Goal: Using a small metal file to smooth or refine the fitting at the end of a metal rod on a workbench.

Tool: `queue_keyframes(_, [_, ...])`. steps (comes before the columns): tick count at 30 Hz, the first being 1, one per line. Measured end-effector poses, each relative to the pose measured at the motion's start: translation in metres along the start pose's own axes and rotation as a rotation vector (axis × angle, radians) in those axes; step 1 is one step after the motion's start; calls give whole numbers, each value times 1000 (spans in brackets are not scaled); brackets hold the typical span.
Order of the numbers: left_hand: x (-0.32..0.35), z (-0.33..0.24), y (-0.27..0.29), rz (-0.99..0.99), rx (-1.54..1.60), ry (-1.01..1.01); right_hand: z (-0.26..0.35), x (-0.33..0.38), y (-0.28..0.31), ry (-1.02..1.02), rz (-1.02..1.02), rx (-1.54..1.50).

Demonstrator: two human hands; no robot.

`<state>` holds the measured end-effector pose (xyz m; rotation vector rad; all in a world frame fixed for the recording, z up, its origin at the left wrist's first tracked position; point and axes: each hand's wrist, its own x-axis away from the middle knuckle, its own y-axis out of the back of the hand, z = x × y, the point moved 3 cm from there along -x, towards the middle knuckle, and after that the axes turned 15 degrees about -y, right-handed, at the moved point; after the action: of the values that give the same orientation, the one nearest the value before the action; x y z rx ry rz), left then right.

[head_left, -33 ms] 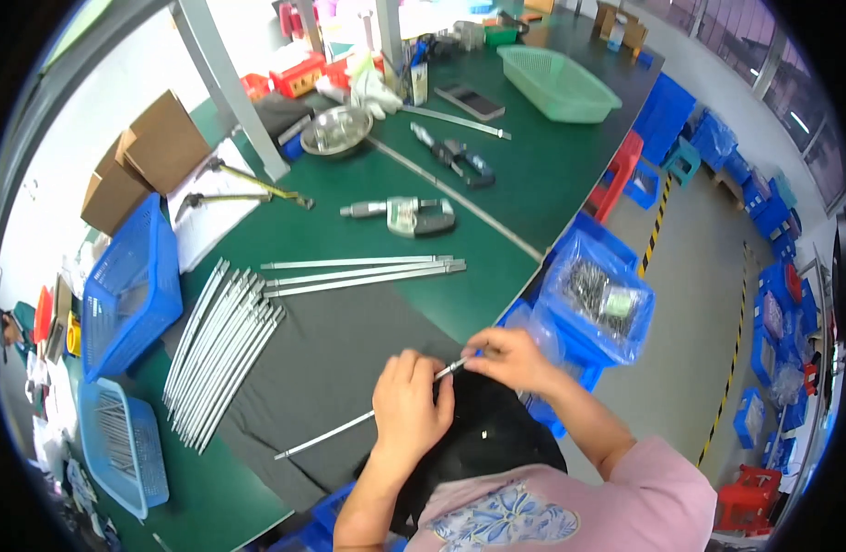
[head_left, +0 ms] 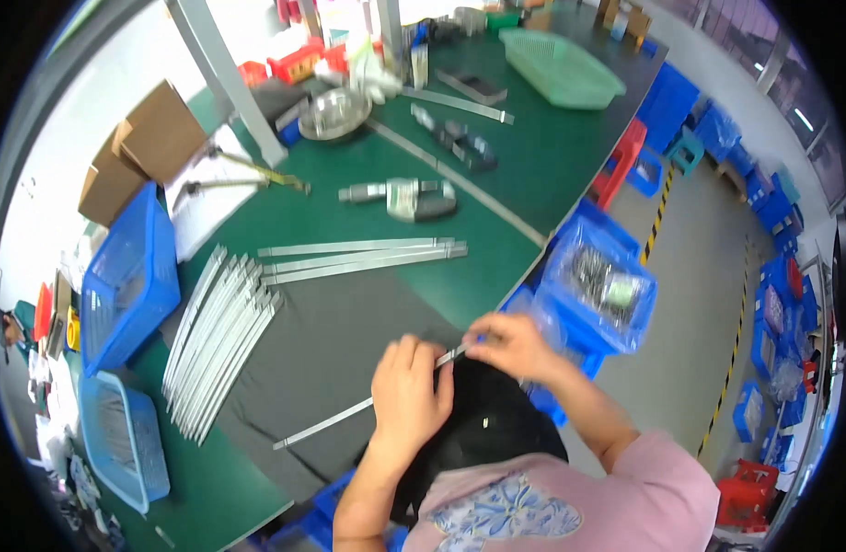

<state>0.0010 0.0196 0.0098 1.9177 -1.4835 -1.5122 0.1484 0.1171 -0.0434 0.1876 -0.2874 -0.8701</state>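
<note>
A thin silvery metal rod [head_left: 323, 427] slants over the grey cloth [head_left: 349, 317] in front of me. My left hand [head_left: 409, 391] is wrapped round it, with the lower-left end sticking out below the hand. At the rod's upper-right end, the fingers of my right hand [head_left: 515, 347] are pinched together on it, above the black cloth on my lap. A small blue spot shows at those fingertips, too small to name. Left of the hands lies a fanned row of similar rods [head_left: 218, 340]. Beyond the cloth's far edge are 3 more rods [head_left: 363, 260], lying crosswise.
Two micrometers [head_left: 404, 199] lie on the green table [head_left: 303, 216]. Blue baskets [head_left: 133, 276] stand at the left. A metal bowl [head_left: 335, 114], phone [head_left: 471, 87] and pale green basket [head_left: 561, 72] sit farther back. Right of the table is a blue bin [head_left: 598, 290] with metal parts.
The whole view has shifted slightly, with the table things a little higher and blurred. Both hands keep their hold on the rod; the right hand appears slightly higher.
</note>
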Motion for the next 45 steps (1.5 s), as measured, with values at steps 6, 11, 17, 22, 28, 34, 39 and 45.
queue_keyframes(6, [-19, 10, 13, -40, 78, -17, 43, -7, 8, -41, -26, 9])
queue_keyframes(11, [-23, 16, 5, -43, 19, -70, 35, -12, 2, -57, -100, -136])
queue_keyframes(17, [-10, 7, 2, -17, -10, -27, 37, 32, -2, -112, -275, -14])
queue_keyframes(22, [-12, 4, 3, -79, -18, -17, 32, 51, -21, -315, -128, -115])
queue_keyframes(28, [-13, 9, 1, -89, -1, -1, 35, 41, -28, -200, -133, -28])
queue_keyframes(34, [-12, 9, 0, -120, -13, -31, 35, 41, -29, -93, -186, 45])
queue_keyframes(39, [-12, 9, 0, -130, 5, -48, 28, 39, -36, 34, -288, 37])
queue_keyframes(45, [-12, 10, -1, -139, 3, -34, 29, 40, -44, 309, -499, 240])
